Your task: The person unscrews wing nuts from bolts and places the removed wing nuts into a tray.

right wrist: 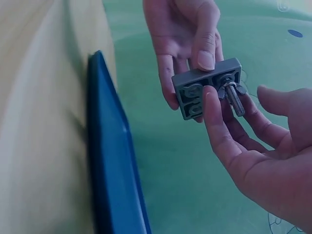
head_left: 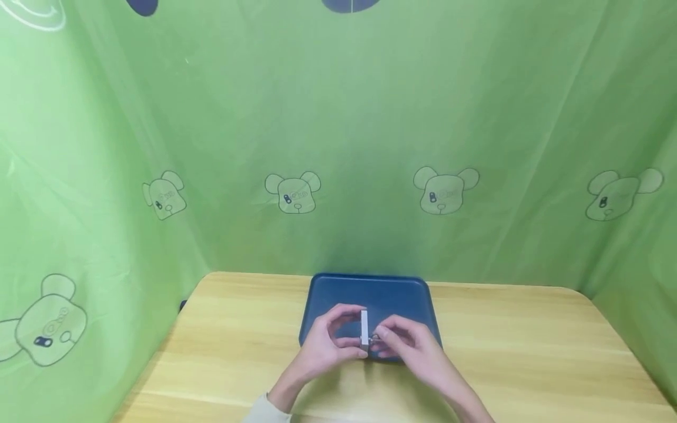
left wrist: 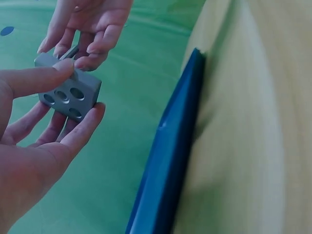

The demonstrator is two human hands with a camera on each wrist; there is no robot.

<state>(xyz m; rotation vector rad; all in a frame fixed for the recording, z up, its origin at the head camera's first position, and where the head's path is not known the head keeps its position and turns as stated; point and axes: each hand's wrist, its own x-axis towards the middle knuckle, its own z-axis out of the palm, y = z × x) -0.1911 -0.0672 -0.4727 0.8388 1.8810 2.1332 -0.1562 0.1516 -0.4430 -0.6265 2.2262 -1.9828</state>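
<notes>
My left hand (head_left: 322, 346) grips a small grey metal block (head_left: 364, 326) on edge, thumb on one side and fingers on the other. Several round holes mark one face of the block in the left wrist view. In the right wrist view, a threaded bolt (right wrist: 236, 103) juts from the opposite, recessed face and carries a wing nut (right wrist: 241, 89). My right hand (head_left: 415, 346) has its bent fingers around the wing nut, a forefinger (right wrist: 212, 109) at one side. Its thumb stands slightly apart from the nut in that view.
Under the hands, a dark blue tray (head_left: 370, 288) lies on the light wooden table (head_left: 529, 346). Green cloth (head_left: 365, 135) with printed bear heads hangs behind the table and at both sides.
</notes>
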